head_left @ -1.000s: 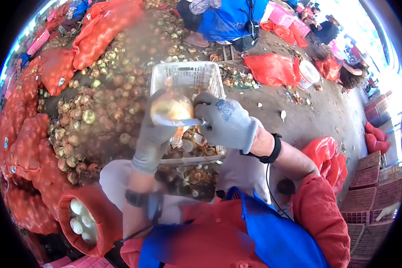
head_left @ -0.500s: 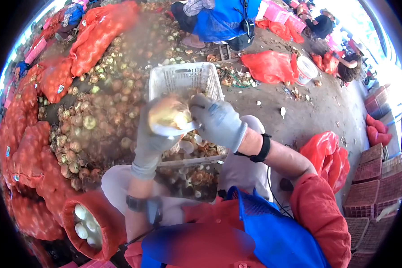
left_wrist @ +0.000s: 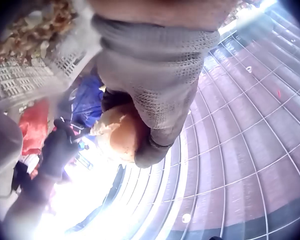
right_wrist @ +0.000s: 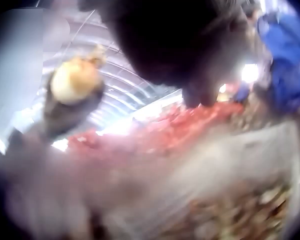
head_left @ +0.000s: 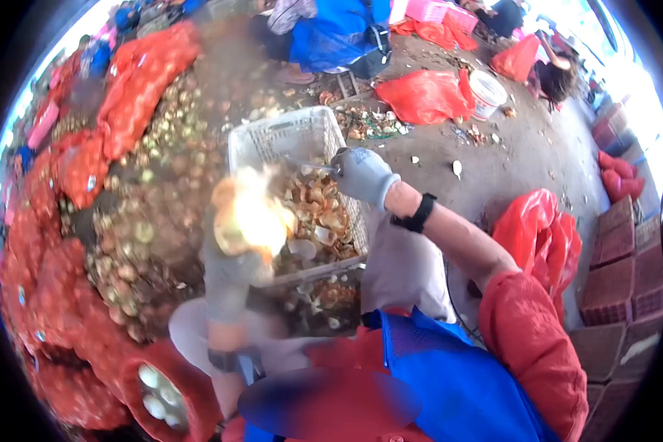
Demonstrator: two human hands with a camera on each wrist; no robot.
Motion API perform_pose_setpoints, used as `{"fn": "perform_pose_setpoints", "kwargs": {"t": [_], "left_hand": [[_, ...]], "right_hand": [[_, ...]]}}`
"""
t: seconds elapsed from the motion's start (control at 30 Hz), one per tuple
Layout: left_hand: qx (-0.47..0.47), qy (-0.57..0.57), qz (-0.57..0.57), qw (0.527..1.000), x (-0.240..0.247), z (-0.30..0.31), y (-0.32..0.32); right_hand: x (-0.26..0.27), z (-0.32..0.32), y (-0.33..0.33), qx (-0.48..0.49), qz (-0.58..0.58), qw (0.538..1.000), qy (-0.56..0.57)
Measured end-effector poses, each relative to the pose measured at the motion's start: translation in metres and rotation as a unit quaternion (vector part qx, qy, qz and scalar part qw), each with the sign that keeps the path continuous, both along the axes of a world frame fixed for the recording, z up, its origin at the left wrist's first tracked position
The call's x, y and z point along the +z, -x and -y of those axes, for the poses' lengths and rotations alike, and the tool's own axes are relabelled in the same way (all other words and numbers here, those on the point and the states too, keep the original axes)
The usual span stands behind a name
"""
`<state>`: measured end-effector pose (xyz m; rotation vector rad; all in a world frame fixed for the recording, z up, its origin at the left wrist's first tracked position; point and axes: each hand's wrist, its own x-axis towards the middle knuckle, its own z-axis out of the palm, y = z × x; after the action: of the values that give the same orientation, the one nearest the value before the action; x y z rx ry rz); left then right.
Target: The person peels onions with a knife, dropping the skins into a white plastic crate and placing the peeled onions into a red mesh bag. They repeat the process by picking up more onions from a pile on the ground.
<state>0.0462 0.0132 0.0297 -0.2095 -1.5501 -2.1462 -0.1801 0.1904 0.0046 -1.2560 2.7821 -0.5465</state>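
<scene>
In the head view the gloved left hand (head_left: 230, 276) grips a large onion (head_left: 252, 215), glaring bright, left of the white crate (head_left: 269, 141). The left wrist view shows the fingers of the left hand (left_wrist: 152, 87) curled round the onion (left_wrist: 122, 136), part of its brown skin off. Over the crate's right edge, the gloved right hand (head_left: 365, 177) grips a knife (head_left: 306, 163), its thin blade pointing left, apart from the onion. The right wrist view is blurred, with the right hand (right_wrist: 165, 45) dark and the onion (right_wrist: 76, 81) off to the left.
Onion skins (head_left: 320, 214) lie in the crate. Loose onions (head_left: 144, 236) and red net sacks (head_left: 144, 81) cover the left side. A red sack of peeled onions (head_left: 191, 394) stands lower left, a white bucket (head_left: 488, 94) upper right, stacked crates (head_left: 611, 291) at right.
The onion and left hand have moved left and slightly down, away from the right hand. The knife has come off the onion. The head view has shifted and tilted.
</scene>
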Motion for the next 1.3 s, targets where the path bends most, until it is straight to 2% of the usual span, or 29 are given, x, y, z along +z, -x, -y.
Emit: {"fn": "perform_pose_setpoints", "kwargs": {"t": [0.07,0.1,0.13,0.17,0.2,0.23,0.27,0.3,0.4,0.47,0.53,0.6,0.63,0.67,0.7,0.77,0.8,0.83,0.87,0.93,0.97,1.07,1.1,1.13,1.17,1.2,1.23,1.27,1.3], "left_hand": [[0.081,-0.017,0.070,0.994,0.006,0.006,-0.003],[0.075,-0.034,0.051,0.995,0.000,0.011,0.000],[0.082,-0.029,0.049,0.995,-0.003,0.013,0.001],[0.080,-0.085,0.023,0.993,-0.005,0.012,0.003],[0.077,-0.143,-0.002,0.987,-0.007,0.010,0.004],[0.095,-0.146,-0.001,0.985,-0.008,0.009,0.004],[0.101,-0.147,-0.001,0.984,-0.006,0.007,0.005],[0.116,-0.140,0.005,0.983,-0.003,0.005,0.008],[0.121,-0.074,-0.012,0.990,-0.017,0.008,0.007],[0.113,-0.230,0.038,0.966,-0.029,0.012,0.002],[0.117,-0.237,0.002,0.965,-0.017,0.010,0.002],[0.143,-0.252,-0.035,0.957,-0.014,0.013,-0.003],[0.145,-0.216,-0.025,0.965,-0.016,0.016,-0.007],[0.139,-0.176,-0.011,0.974,-0.016,0.017,-0.009],[0.121,-0.153,-0.016,0.981,-0.010,0.015,-0.007],[0.108,-0.163,-0.023,0.980,-0.016,0.016,0.001],[0.105,-0.176,-0.025,0.978,-0.020,0.018,0.003],[0.152,-0.183,0.012,0.971,-0.005,0.012,0.006],[0.153,-0.184,0.011,0.971,0.000,0.008,0.004],[0.127,-0.138,-0.049,0.981,0.004,0.004,-0.002],[0.100,-0.134,-0.057,0.984,0.005,0.007,-0.006],[0.115,-0.097,-0.039,0.988,-0.002,0.007,-0.005],[0.095,-0.119,-0.020,0.988,-0.004,0.007,-0.007],[0.093,-0.118,-0.019,0.988,-0.006,0.007,-0.010],[0.068,-0.145,-0.022,0.987,-0.009,0.008,-0.014],[0.045,-0.171,-0.026,0.984,-0.011,0.011,-0.017],[0.054,-0.156,-0.054,0.985,-0.017,0.014,-0.016],[0.058,-0.158,-0.057,0.984,-0.010,0.011,-0.016],[0.050,-0.189,-0.062,0.979,-0.001,0.007,-0.016]], "right_hand": [[0.025,0.004,-0.040,0.058,0.012,0.992,0.109],[0.033,0.009,-0.049,0.069,0.010,0.991,0.113],[0.038,0.012,-0.058,0.091,0.015,0.981,0.172],[0.043,0.015,-0.066,0.112,0.020,0.967,0.230],[0.046,0.015,-0.075,0.118,0.020,0.965,0.232],[0.048,0.015,-0.084,0.106,0.167,0.959,0.203],[0.053,0.014,-0.093,0.090,0.310,0.932,0.166],[0.062,0.014,-0.101,0.099,0.342,0.924,0.139],[0.044,0.021,-0.100,0.133,0.345,0.922,0.115],[0.029,0.016,-0.110,0.131,0.310,0.935,0.113],[0.016,0.008,-0.116,0.133,0.268,0.948,0.106],[0.003,0.000,-0.115,0.155,0.330,0.922,0.132],[-0.002,0.001,-0.113,0.158,0.353,0.899,0.204],[0.013,0.003,-0.116,0.156,0.360,0.898,0.201],[0.046,0.006,-0.118,0.159,0.314,0.902,0.250],[0.075,0.012,-0.121,0.160,0.252,0.905,0.302],[0.080,0.018,-0.123,0.187,0.202,0.912,0.304],[0.082,0.023,-0.126,0.215,0.154,0.916,0.303],[0.082,0.026,-0.128,0.215,0.154,0.916,0.302],[0.082,0.031,-0.129,0.236,0.090,0.932,0.259],[0.081,0.034,-0.127,0.240,0.092,0.931,0.259],[0.078,0.039,-0.116,0.226,0.085,0.936,0.257],[0.070,0.042,-0.114,0.243,0.150,0.903,0.321],[0.066,0.041,-0.109,0.241,0.150,0.903,0.322],[0.065,0.041,-0.101,0.257,0.348,0.826,0.362],[0.064,0.039,-0.096,0.262,0.531,0.709,0.383],[0.080,0.032,-0.103,0.207,0.569,0.696,0.387],[0.086,0.032,-0.107,0.210,0.569,0.697,0.382],[0.089,0.032,-0.110,0.221,0.539,0.725,0.367]]}}
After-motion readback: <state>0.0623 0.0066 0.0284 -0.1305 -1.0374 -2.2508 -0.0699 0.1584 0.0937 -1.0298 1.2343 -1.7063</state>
